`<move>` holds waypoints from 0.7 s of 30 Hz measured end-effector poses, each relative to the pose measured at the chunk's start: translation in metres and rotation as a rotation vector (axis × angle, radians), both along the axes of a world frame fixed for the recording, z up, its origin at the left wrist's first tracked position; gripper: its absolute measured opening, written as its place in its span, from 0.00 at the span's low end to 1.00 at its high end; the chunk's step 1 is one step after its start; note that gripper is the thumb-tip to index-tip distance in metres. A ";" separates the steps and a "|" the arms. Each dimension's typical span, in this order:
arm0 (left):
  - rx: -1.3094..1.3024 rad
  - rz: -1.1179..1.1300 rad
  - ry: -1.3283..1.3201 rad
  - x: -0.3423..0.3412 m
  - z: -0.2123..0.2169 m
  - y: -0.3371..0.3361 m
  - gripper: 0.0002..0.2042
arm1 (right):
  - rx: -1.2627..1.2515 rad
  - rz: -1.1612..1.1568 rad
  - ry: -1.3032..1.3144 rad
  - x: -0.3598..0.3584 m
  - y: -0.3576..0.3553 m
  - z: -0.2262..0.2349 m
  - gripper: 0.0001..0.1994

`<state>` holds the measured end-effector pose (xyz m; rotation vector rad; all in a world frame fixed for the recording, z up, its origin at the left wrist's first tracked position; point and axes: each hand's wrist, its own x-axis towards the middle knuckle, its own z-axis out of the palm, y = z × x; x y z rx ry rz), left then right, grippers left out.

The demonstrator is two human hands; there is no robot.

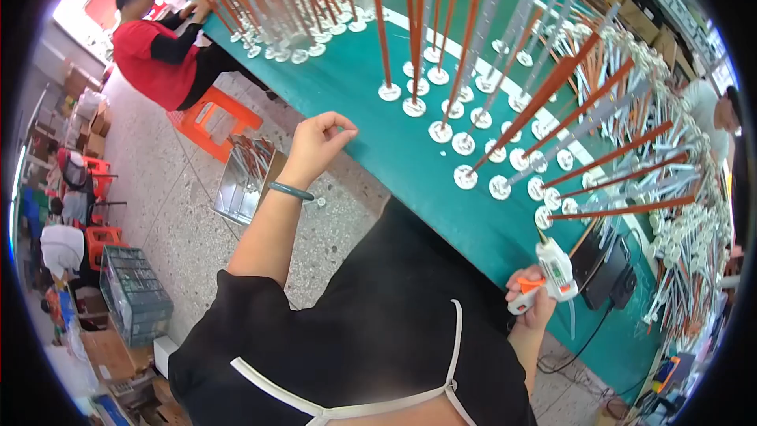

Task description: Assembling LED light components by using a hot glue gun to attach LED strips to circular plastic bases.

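My left hand [319, 144] hangs near the front edge of the green table [347, 102], its fingers curled toward the thumb and nothing visible in them. A dark bangle [290, 191] circles that wrist. At the right, my right hand [541, 309] is wrapped round a white glue gun [557, 267] with an orange trigger. The gun's nozzle points up toward a round white disc [543, 217] that bears a long brown stick [623, 210]. Several such discs stand in rows on the table, with brown or grey sticks rising from them.
A large heap of sticks with discs [686, 244] lies along the right side. A dark box [599, 264] with a cable sits beside the glue gun. Beyond the table's left end, a person in red [169, 63] sits on an orange stool [213, 122]. A metal bin [240, 185] stands on the floor.
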<state>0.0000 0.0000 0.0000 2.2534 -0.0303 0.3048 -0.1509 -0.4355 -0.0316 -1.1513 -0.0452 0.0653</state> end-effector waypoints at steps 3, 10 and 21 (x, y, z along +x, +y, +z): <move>-0.232 0.117 0.070 0.016 -0.002 0.025 0.08 | 0.093 -0.020 -0.160 0.013 -0.002 0.000 0.19; -0.165 0.459 -0.364 0.142 -0.014 0.098 0.17 | -0.005 0.029 -0.059 0.014 0.009 0.007 0.17; -0.034 0.594 -0.254 0.176 0.008 0.065 0.14 | 0.054 -0.079 -0.126 0.013 0.013 0.009 0.15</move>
